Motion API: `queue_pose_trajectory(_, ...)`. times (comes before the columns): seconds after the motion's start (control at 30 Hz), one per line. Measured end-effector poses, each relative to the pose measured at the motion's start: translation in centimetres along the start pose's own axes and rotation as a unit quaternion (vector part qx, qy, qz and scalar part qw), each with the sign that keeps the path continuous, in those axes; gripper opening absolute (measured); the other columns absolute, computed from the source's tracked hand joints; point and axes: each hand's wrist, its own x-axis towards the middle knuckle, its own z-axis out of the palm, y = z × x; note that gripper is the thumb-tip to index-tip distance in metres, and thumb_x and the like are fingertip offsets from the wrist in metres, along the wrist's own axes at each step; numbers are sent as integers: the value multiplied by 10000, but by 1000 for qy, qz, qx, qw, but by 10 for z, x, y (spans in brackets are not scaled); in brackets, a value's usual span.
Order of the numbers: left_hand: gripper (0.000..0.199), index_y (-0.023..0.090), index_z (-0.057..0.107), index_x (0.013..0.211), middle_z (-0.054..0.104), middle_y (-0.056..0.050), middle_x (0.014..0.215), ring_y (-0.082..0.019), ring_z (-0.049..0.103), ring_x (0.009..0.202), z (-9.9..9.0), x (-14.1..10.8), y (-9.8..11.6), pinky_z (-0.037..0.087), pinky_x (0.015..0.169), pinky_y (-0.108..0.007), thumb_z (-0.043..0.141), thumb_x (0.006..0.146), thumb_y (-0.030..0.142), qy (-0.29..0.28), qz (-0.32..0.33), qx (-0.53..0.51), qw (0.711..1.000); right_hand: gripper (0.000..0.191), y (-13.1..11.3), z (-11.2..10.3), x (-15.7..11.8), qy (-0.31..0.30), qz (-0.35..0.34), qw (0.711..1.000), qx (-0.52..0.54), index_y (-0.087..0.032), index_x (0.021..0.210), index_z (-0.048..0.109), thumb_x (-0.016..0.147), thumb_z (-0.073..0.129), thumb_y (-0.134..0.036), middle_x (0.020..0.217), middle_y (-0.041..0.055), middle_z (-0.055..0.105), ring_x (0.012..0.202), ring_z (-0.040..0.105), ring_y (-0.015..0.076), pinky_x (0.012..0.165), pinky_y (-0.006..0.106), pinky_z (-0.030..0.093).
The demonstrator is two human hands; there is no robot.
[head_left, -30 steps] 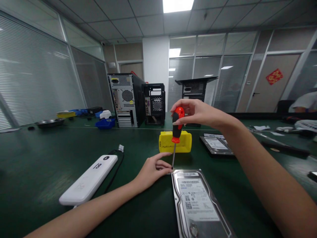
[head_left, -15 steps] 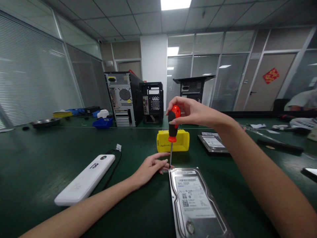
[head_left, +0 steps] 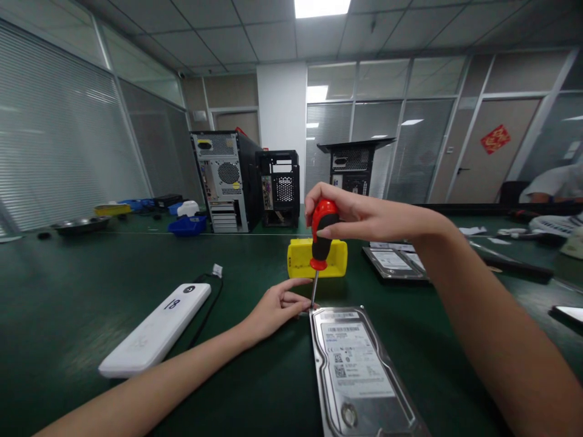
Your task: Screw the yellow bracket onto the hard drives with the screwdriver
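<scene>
My right hand (head_left: 359,215) is wrapped round the red and black handle of a screwdriver (head_left: 322,246). The screwdriver leans slightly, its tip down at the far left corner of a silver hard drive (head_left: 357,370). This drive lies label up on the table right in front of me. Beside that corner is my left hand (head_left: 276,308), index finger stretched toward the shaft. Its thumb and other fingers come together by the tip; whatever they pinch there is too small or hidden to make out.
Behind the screwdriver lies a yellow bin (head_left: 298,261). A second hard drive (head_left: 394,261) is to its right. On the left rests a white power bank (head_left: 157,328) with a cable. Computer cases (head_left: 228,182) stand at the back, near a blue bin (head_left: 187,226). A person's sleeve (head_left: 558,185) shows far right.
The screwdriver's handle has tipped a little to the right and lowered slightly, with my right hand turned round it. My left thumb has drawn closer to the other fingers near the tip.
</scene>
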Motion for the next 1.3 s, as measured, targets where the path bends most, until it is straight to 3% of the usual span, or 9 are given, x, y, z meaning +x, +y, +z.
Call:
queue_pose_trajectory(0.1, 544, 150, 434, 1272, 696, -113, 1012, -207, 653, 931, 0, 0, 2, 480, 790, -315, 631, 784, 290, 3, -6, 0, 1000, 277, -5, 4, 2, 32, 18, 997, -63, -188, 980, 459, 802, 570, -368, 955, 30, 518, 821, 507, 138, 693, 278, 438)
queue_pose_trajectory(0.2, 549, 142, 447, 1260, 695, -124, 1008, -217, 654, 944, 1, 0, 2, 477, 844, -348, 649, 767, 276, 7, -10, -12, 1000, 231, -6, 8, 6, 74, 14, 992, -102, -178, 879, 459, 798, 573, -361, 870, 20, 515, 758, 495, 128, 654, 271, 424)
queue_pose_trajectory(0.43, 542, 135, 455, 1252, 693, -127, 1008, -215, 658, 936, 0, 0, 0, 483, 854, -351, 652, 766, 273, 5, -4, -9, 1000, 158, -6, 9, 6, 69, 23, 996, -57, -185, 951, 438, 822, 519, -226, 918, 28, 516, 793, 525, 132, 678, 275, 450)
queue_pose_trajectory(0.9, 510, 131, 495, 1215, 700, -120, 986, -206, 667, 902, 1, 1, 1, 496, 820, -321, 662, 756, 280, 22, -12, 3, 1000, 232, 4, 1, 4, 63, 27, 997, -37, -181, 1043, 467, 830, 518, -257, 1043, 50, 512, 914, 508, 152, 798, 300, 447)
queue_pose_trajectory(1.3, 531, 154, 498, 1211, 692, -112, 1015, -202, 670, 900, 2, -2, 3, 509, 826, -330, 689, 727, 260, 10, 15, 17, 1000, 243, 9, 1, 7, 65, 29, 996, -56, -188, 1064, 460, 844, 508, -279, 1065, 51, 504, 928, 507, 162, 807, 320, 444)
